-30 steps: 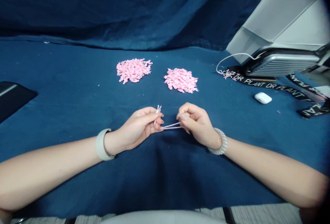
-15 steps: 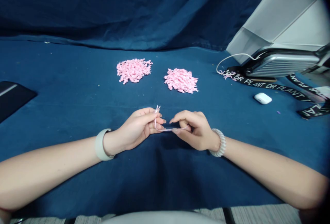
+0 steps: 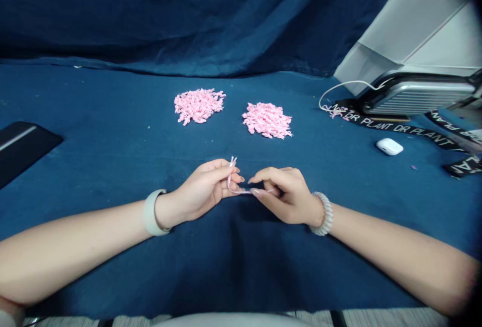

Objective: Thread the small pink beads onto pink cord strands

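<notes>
My left hand (image 3: 205, 191) pinches one end of a thin pink ribbon strip (image 3: 241, 191), its short ends sticking up above my fingertips. My right hand (image 3: 284, 194) pinches the other part of the same strip, fingers curled around it. Both hands rest low over the blue cloth (image 3: 113, 141), almost touching. Two heaps of small pink ribbon pieces lie beyond: the left heap (image 3: 199, 105) and the right heap (image 3: 267, 119).
A black flat object (image 3: 22, 146) lies at the left edge. At the right are a white earbud case (image 3: 389, 146), a black printed strap (image 3: 399, 127), a white cable (image 3: 339, 88) and a silver ribbed case (image 3: 417, 95).
My right hand has moved toward the left hand and loosened the taut strip, which now hangs in a small slack loop. The view shifted slightly.
</notes>
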Demonstrator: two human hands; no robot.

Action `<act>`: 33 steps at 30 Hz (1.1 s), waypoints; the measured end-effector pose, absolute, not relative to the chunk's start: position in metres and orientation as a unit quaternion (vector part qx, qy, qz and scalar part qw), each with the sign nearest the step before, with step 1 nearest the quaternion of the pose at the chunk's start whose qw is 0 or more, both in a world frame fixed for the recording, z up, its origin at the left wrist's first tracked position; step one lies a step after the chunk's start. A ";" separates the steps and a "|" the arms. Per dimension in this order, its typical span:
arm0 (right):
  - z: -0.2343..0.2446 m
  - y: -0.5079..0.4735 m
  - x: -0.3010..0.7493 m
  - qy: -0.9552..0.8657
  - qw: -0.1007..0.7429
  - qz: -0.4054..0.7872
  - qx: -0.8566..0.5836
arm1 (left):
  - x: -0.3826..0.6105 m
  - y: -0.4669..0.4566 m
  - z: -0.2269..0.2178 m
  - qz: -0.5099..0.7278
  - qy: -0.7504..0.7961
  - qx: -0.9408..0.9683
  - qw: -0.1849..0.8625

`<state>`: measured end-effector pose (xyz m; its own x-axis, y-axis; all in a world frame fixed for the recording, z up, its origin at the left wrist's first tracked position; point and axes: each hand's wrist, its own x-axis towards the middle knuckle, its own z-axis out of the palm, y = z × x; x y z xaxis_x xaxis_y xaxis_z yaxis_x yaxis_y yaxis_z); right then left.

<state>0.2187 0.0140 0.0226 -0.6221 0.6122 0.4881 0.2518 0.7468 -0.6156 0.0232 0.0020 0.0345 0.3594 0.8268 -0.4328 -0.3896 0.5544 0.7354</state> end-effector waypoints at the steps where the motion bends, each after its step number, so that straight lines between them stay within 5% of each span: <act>1: 0.022 0.014 0.219 -0.865 0.356 0.250 -0.250 | 0.023 0.002 0.035 0.389 0.411 0.267 0.780; 33: 0.021 0.013 0.218 -0.872 0.354 0.210 -0.265 | 0.022 0.003 0.034 0.387 0.404 0.264 0.786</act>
<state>0.2176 0.0128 0.0207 -0.6087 0.6109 0.5063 0.3137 0.7714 -0.5536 0.0218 0.0031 0.0343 0.3742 0.8216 -0.4301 -0.3955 0.5609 0.7273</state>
